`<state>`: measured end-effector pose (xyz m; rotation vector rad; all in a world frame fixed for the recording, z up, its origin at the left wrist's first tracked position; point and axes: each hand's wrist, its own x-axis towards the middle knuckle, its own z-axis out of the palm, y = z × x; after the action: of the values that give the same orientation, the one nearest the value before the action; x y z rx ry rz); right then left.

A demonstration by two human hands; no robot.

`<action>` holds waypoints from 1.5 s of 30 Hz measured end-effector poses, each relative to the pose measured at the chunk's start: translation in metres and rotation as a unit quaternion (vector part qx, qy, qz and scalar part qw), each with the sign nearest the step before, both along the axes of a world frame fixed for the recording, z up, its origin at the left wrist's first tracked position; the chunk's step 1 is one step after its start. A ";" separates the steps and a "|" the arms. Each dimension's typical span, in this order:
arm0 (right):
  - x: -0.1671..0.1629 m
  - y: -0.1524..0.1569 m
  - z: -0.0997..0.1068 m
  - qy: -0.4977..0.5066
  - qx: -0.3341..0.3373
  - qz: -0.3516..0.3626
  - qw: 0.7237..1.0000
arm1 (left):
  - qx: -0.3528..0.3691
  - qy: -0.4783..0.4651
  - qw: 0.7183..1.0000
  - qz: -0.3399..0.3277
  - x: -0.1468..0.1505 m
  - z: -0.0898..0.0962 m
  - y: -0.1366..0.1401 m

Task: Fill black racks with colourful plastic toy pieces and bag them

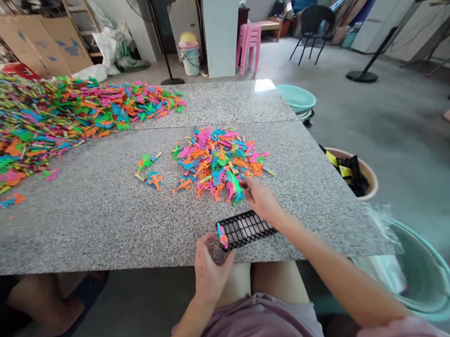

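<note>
A black plastic grid tray [244, 232] lies near the table's front edge, its right part hidden under my right forearm. Several small toy pieces [222, 236] in blue, pink and orange sit in its left end. My left hand [209, 264] curves around that end, thumb and fingers apart, close to the near corner. At the front of a small pile of colourful plastic toys [211, 156], my right hand [258, 197] has its fingers pinched at a bright green plastic toy [234, 185]. The toy's exact shape is unclear.
A large heap of similar toys [76, 110] covers the table's far left. A few loose toys [152, 179] lie left of the small pile. Beyond the right edge stand a basin with black trays [368, 171] and a green tub [447, 283]. Someone's leg [44, 305] shows at lower left.
</note>
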<state>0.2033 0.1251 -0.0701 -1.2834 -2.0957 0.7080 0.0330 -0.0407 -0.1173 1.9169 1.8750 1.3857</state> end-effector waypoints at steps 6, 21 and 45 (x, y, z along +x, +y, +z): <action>-0.037 -0.049 -0.027 0.304 -0.256 -0.007 0.918 | -0.008 0.044 0.996 -0.083 -0.008 0.001 0.018; -0.057 -0.051 -0.017 -0.124 -0.038 0.063 0.989 | 0.001 0.097 0.992 -0.084 -0.009 -0.005 0.012; 0.013 0.023 0.007 -0.335 0.156 0.117 0.922 | 0.035 0.118 0.987 -0.104 -0.043 -0.003 0.017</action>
<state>0.2168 0.1481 -0.0630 -1.2053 -2.8000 -0.0152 -0.0101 -0.0237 -0.1198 2.3238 1.6746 1.2248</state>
